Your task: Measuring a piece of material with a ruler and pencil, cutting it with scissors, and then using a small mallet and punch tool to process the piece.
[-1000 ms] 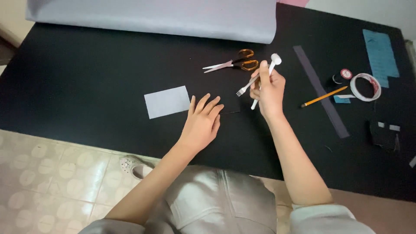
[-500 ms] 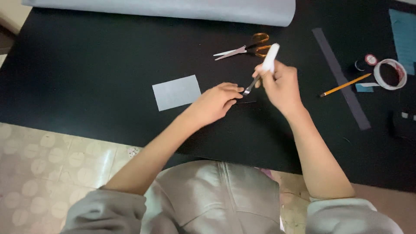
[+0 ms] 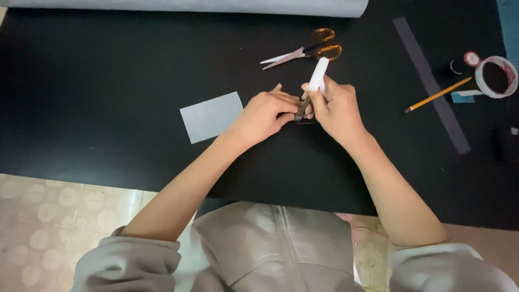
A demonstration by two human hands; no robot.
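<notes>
My right hand (image 3: 338,108) grips a white-handled cutting tool (image 3: 319,75) like a pen, with its thin metal tip pointing down and to the left. My left hand (image 3: 265,114) lies just left of it, fingers pinched together at the tip. They press on a small black piece (image 3: 306,122) that barely shows against the black sheet (image 3: 108,81) covering the table. A small grey paper rectangle (image 3: 212,116) lies flat beside my left wrist.
Orange-handled scissors (image 3: 305,51) lie just beyond my hands. To the right are a long dark grey strip (image 3: 432,84), a yellow pencil (image 3: 437,94) and a tape roll (image 3: 497,75). A grey roll (image 3: 216,6) runs along the far edge. Tiled floor shows at the lower left.
My left hand went from lying flat with spread fingers to pinching at the tool's tip. My right hand lowered the tool toward the sheet. The camera moved closer.
</notes>
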